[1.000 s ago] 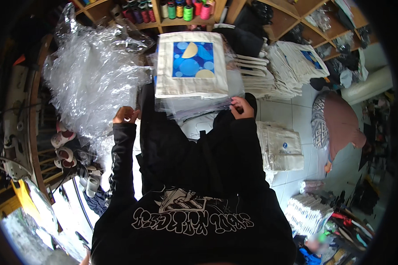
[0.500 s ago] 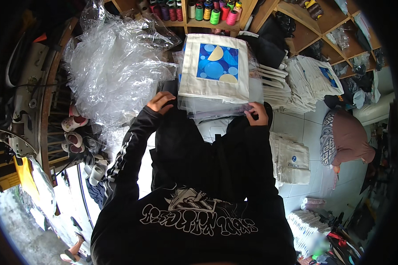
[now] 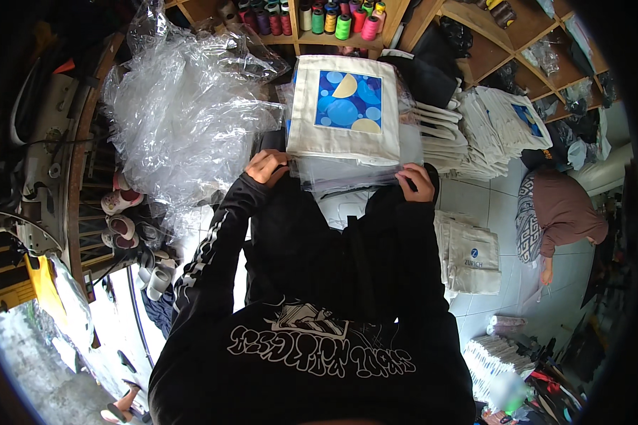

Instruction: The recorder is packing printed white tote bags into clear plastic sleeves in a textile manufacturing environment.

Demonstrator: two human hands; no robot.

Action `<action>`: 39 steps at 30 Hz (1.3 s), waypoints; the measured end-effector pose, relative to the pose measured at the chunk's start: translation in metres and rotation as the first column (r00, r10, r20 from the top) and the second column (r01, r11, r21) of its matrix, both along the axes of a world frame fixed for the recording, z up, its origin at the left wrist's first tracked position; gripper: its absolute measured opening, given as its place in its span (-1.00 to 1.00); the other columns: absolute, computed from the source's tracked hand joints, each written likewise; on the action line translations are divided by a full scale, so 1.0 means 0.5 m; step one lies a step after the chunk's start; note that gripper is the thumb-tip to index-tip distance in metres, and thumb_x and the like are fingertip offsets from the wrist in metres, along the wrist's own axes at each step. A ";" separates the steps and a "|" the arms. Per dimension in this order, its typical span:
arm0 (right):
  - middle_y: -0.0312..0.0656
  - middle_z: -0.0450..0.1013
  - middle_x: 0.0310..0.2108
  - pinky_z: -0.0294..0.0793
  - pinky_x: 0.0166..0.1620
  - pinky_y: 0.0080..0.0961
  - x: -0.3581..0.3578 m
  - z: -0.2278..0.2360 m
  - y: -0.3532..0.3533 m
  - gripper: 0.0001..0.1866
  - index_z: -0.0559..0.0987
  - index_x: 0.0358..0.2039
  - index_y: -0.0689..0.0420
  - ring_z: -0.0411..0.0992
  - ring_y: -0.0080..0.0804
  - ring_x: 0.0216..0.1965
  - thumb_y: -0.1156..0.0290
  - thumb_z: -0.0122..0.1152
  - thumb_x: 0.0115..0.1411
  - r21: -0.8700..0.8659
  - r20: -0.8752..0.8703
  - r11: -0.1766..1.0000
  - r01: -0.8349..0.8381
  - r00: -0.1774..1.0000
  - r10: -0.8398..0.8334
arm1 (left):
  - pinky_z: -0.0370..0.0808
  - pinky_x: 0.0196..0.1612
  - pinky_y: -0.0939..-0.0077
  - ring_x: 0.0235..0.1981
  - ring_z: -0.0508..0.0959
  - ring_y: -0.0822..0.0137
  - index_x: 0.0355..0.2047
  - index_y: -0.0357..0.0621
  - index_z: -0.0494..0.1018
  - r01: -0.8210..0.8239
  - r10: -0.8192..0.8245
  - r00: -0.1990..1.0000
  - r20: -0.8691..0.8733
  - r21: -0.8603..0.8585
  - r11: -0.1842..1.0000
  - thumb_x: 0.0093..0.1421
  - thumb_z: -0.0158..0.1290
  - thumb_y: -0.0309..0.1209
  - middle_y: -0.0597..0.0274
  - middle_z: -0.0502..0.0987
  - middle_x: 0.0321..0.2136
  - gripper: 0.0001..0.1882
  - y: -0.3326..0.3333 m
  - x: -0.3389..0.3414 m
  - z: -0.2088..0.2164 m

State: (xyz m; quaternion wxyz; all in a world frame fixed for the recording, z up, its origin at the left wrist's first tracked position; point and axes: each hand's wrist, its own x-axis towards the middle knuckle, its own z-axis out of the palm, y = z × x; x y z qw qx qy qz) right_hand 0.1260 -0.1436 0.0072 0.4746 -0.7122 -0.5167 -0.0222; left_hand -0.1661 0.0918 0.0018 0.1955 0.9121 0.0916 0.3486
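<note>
While my right hand (image 3: 415,183) pinches the near right corner of the clear plastic sheets (image 3: 347,177), my left hand (image 3: 267,168) curls by the left corner, and I cannot tell whether it grasps them. The cream cloth bag (image 3: 344,110) lies flat on top of these sheets, straight before me, its blue panel (image 3: 351,99) patterned with lighter circles and cream half-discs. My left fingertips are hard to make out, the sheets' layers run together, and what bears them is hidden underneath

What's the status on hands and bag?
Left hand, right hand at near corners of clear plastic sleeves, grip unclear. Canvas bag flat on top, print up. Nothing covers it; crumpled plastic heaped to its left.
</note>
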 end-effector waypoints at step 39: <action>-0.22 0.48 -0.38 0.43 -0.34 -0.57 -0.005 -0.008 0.011 -0.82 0.51 -0.50 0.15 0.46 -0.36 -0.41 0.59 0.30 -0.17 0.034 0.008 0.999 0.014 1.000 -0.014 | 0.38 -0.41 0.55 -0.40 0.48 0.35 -0.40 -0.12 0.47 -0.084 0.080 0.996 0.025 0.206 0.975 -0.18 0.17 -0.56 0.33 0.48 -0.48 -0.74 0.009 0.010 -0.004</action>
